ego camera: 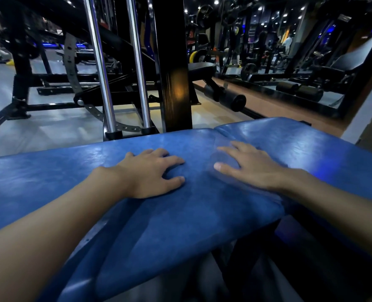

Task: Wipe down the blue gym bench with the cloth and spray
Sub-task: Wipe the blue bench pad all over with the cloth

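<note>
Wiping step judged to be in hand. The blue gym bench (pixel 50 171) is seen across the lower frame, with its far edge against a black machine post (pixel 174 73) and a seam between two pads towards the far right. A blue cloth (pixel 191 214), thin and close in colour to the upholstery, is spread over the middle of the bench and draped over the near edge; its outline is hard to separate from the pad, so its extent is only estimated. The left hand (pixel 150 173) is laid palm-down at the cloth's left margin, fingers spread and slightly bent, with nothing gripped. The right hand (pixel 250 168) is laid flat on the cloth near the seam, fingers extended and thumb out, with nothing enclosed; it is blurred, which suggests a sweep in progress. The cloth is pressed to the surface by both palms rather than pinched. No spray bottle is in view. Progress cannot be read from the surface sheen. The next move is judged to call for steady downward pressure while the cloth is drawn along the pad towards the uncovered left and right ends, kept flat so that it is not bunched at the seam or pulled off the near edge.
</note>
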